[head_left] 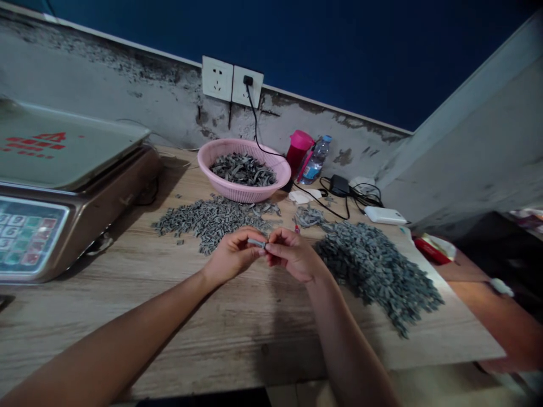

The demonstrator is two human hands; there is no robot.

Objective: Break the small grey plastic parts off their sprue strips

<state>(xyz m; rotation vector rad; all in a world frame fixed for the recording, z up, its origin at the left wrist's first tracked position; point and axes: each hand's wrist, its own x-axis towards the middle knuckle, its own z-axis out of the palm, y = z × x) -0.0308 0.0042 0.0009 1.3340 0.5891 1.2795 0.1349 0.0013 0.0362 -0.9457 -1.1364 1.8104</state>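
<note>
Head view: just below the pink plastic basket [220, 152], the left hand [232, 257] and right hand [292, 255] together pinch a small grey piece [257, 243], with a smaller heap of grey pieces [212, 222] beneath the basket, a larger heap [375, 271] down to its right, and a mass of longer grey strips [243, 170] left inside it.

Wood-grain tbl [237, 345], plastic basket [237, 195], matt grey pcs [373, 271]
</note>
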